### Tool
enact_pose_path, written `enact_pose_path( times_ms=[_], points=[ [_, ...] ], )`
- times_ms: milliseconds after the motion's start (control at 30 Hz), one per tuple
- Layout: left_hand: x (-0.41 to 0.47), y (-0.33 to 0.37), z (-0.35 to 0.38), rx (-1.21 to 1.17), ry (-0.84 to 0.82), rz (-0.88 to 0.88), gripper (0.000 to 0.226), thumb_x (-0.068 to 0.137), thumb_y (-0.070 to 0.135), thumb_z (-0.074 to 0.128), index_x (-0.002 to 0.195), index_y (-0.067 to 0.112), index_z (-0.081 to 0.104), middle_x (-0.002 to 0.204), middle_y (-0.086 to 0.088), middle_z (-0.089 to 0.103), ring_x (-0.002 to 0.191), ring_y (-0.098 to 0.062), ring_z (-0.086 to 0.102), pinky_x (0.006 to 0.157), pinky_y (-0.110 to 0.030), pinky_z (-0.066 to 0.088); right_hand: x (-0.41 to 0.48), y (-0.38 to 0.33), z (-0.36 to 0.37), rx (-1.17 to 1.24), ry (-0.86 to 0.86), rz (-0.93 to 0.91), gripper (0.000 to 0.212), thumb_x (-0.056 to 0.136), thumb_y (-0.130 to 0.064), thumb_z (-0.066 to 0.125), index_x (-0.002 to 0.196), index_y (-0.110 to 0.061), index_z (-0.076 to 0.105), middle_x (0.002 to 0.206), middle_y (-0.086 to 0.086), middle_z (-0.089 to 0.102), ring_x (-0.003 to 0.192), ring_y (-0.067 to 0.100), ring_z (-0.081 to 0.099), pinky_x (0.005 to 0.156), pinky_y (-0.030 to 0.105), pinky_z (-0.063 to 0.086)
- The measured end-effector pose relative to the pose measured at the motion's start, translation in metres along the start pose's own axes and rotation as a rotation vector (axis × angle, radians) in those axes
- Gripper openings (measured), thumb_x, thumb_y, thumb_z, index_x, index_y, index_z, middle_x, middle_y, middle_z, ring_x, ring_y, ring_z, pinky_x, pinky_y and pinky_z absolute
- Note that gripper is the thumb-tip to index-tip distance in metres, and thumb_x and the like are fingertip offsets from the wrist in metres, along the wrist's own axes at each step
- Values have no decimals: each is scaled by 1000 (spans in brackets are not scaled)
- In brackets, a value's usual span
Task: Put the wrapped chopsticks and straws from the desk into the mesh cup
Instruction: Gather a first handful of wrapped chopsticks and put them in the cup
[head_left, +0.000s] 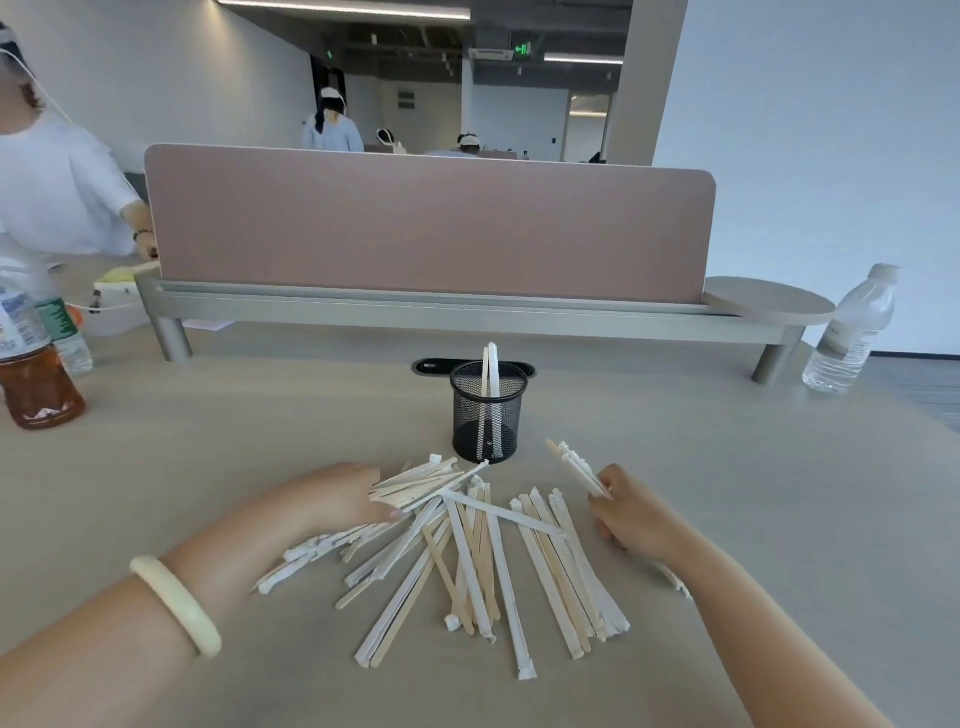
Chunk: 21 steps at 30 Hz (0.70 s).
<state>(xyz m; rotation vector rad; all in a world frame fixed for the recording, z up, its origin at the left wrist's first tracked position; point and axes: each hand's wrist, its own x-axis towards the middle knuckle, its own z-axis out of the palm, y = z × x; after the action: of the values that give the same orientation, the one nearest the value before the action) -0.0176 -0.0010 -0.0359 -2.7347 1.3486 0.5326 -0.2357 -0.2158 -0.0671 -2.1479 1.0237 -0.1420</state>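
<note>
Nearest, along the tabletop's (779, 467) near edge: two bare forearms reaching in, a pale smooth bangle (176, 603) on the left wrist. Left hand (343, 493) palm down, fingers curled onto the left end of a few sticks at the top of the pile — whether pinched or only pressed, cannot tell. Right hand (631, 512) raised just off the surface right of the pile, fingers closed around a small bundle of wrapped sticks (576, 467) angled up and away to the left. Between the hands, the loose pile of wrapped chopsticks and straws (488, 561) — thin, flat, crinkled white paper over pale wood, fanned and crossing. Bare matte tabletop to either side. Just beyond the pile, mid-tabletop, the black mesh cup (487, 415), round and upright, two wrapped sticks standing in it. Toward the far edge, a pink divider panel (431, 223) on a grey rail; at the far left corner a brown drink bottle (36, 374), at the far right a clear water bottle (852, 332).
</note>
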Motion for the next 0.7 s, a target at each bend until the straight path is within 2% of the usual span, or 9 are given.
enact_pose_path(
  times_ms=[100,233,300,400,467,533,633,700],
  points=[
    [-2,5,0,-25,69,-10,35,93,44,39,100,12,51,102,-6,54,88,-21,47,72,-29,33,0,1,0,46,13,-21,9,92,-21,38,85,-18,44,64,3,48,56,20,39,58,30,32],
    [-8,9,-2,-72,223,-19,21,95,36,38,89,17,46,92,-4,54,82,-22,48,68,-30,34,-4,-6,-6,164,41,-110,17,94,-26,46,82,-13,46,62,0,43,49,14,35,48,25,30],
    [-10,7,-4,-159,283,-17,20,95,35,38,89,18,46,84,-2,57,77,-23,54,68,-33,39,-9,-13,-9,310,72,-143,19,95,-27,47,81,-13,48,57,-3,39,43,9,32,42,19,28],
    [-16,7,-7,-525,407,94,17,96,28,39,85,17,47,63,-2,60,57,-19,56,61,-31,45,-18,-24,-16,593,118,-234,28,98,-29,43,75,-13,42,55,-3,30,40,8,25,42,20,24],
    [-25,19,-9,-800,491,204,17,96,25,39,81,22,45,50,2,51,44,-10,46,53,-19,43,-21,-34,-21,766,145,-309,36,99,-31,41,67,-15,34,54,-3,27,43,10,23,43,20,23],
    [-29,35,-6,-1007,535,288,16,96,26,38,82,24,44,46,4,39,41,-6,35,48,-11,38,-23,-45,-22,920,156,-340,40,100,-30,41,64,-16,31,51,-6,27,42,9,23,40,18,25],
    [-21,55,5,-1318,537,320,15,96,26,39,91,13,45,49,9,31,45,-8,27,46,-16,33,-23,-56,-13,1034,181,-353,41,99,-31,43,62,-17,32,49,-7,28,40,8,24,38,17,26],
    [-16,61,13,-1349,563,298,17,94,26,42,88,10,45,45,10,31,45,-8,26,49,-21,31,-22,-56,-2,1037,207,-341,41,98,-32,45,61,-18,33,50,-5,28,41,9,23,39,19,25]
  ],
)
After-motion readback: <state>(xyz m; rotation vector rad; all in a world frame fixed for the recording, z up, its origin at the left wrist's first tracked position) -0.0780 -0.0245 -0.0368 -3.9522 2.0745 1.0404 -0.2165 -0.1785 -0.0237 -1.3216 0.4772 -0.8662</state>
